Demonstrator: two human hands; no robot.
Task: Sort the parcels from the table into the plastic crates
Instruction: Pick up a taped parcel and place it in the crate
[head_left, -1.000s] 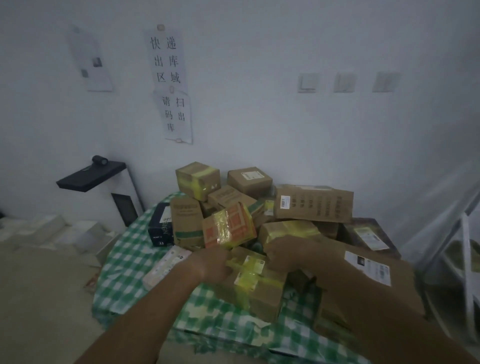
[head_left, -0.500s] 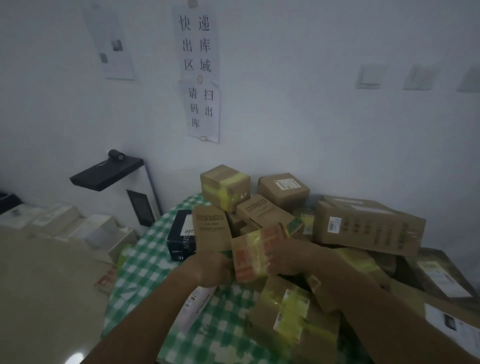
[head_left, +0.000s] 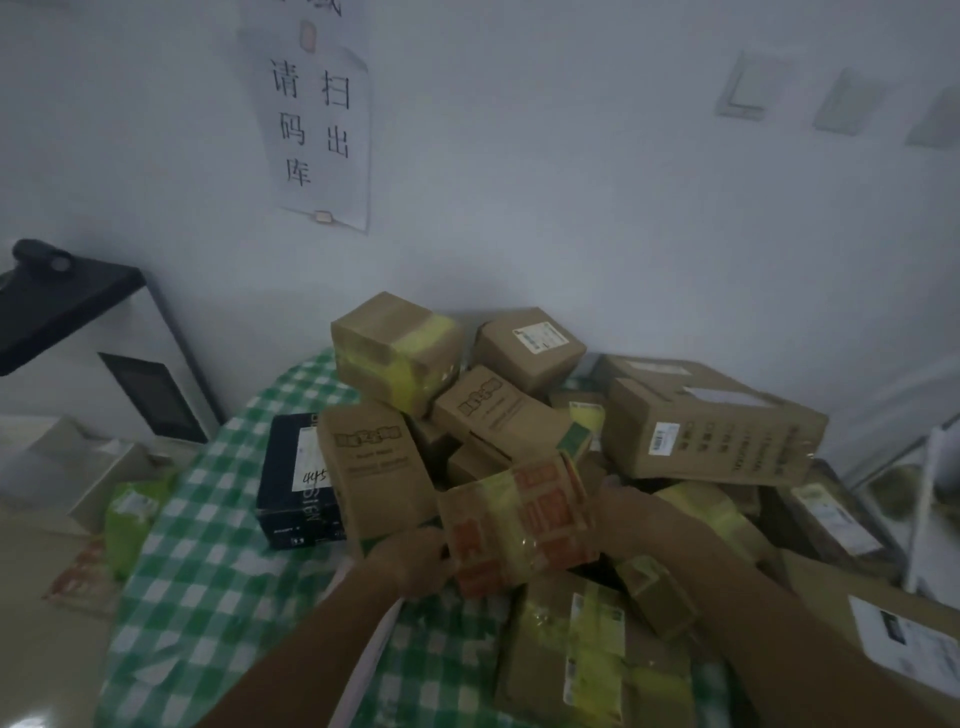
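1. Parcels (head_left: 519, 405) are heaped on the surface (head_left: 208, 545), which is covered by a green checked cloth and stands against the wall.
2. One small parcel with red print and yellow tape (head_left: 519, 525) is held at the front of the heap, between both hands and tilted.
3. Its near left corner is gripped by the left hand (head_left: 415, 564), whose fingers are curled round the edge.
4. Its right side is met by the right hand (head_left: 618, 506); the fingertips are hidden behind the box, so it cannot be told whether that grip is closed round the parcel or only pressed flat against it.
5. The step in hand is judged to be lifting this parcel clear of the pile.
6. It is best raised straight up with support kept on both sides, since the tall brown box (head_left: 374, 478) just beside it and the boxes behind could be toppled by a sideways drag.
7. No plastic crates are in view, so the destination cannot be judged.
8. The scene is dim and soft; most labels are unreadable.
9. A black box (head_left: 291, 483) is partly covered by the tall box, and the heap's right end is cut off.
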